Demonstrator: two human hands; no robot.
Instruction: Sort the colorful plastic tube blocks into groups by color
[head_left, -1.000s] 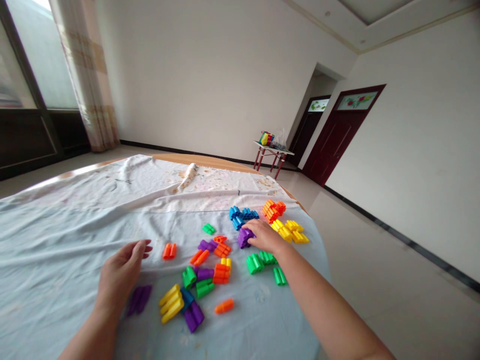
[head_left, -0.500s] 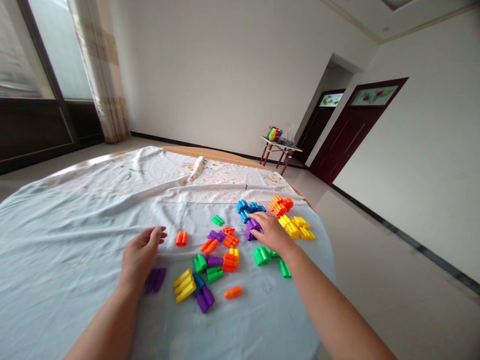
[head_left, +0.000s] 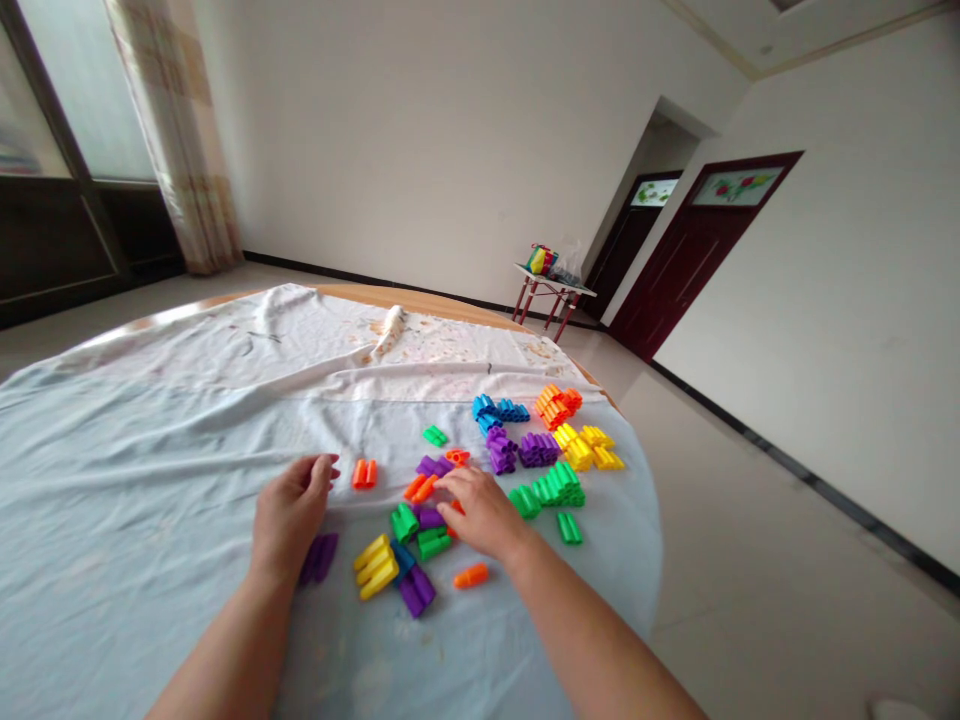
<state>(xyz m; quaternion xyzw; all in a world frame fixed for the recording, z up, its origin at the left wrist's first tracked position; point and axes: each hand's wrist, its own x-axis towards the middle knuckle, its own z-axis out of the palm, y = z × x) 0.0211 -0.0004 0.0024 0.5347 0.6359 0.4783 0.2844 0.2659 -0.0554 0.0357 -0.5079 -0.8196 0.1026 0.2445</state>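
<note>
My right hand (head_left: 480, 508) is over the mixed pieces in the middle, fingers apart, nothing visibly held; it partly covers orange pieces and is close to an orange pair (head_left: 420, 488). Half curled, my left hand (head_left: 292, 510) rests on the cloth beside a purple piece (head_left: 319, 558); whether its fingers pinch anything is hidden. An orange piece (head_left: 364, 474) lies to its right. Nearer me are yellow (head_left: 376, 567), purple (head_left: 417, 591) and green (head_left: 404, 522) pieces. Colour groups stand at the right: blue (head_left: 486, 410), purple (head_left: 538, 450), orange (head_left: 556, 405), yellow (head_left: 576, 448), green (head_left: 559, 486).
A pale blue cloth (head_left: 150, 560) and a white floral cloth (head_left: 330, 340) cover the round table. A single orange piece (head_left: 471, 576) lies near the front. Beyond the table stands a small side table (head_left: 556, 284) with a colourful bag (head_left: 541, 260).
My right hand has moved left and nearer, from the purple group to the mixed pieces, uncovering the purple and green groups. My left hand has hardly moved; the view has shifted slightly.
</note>
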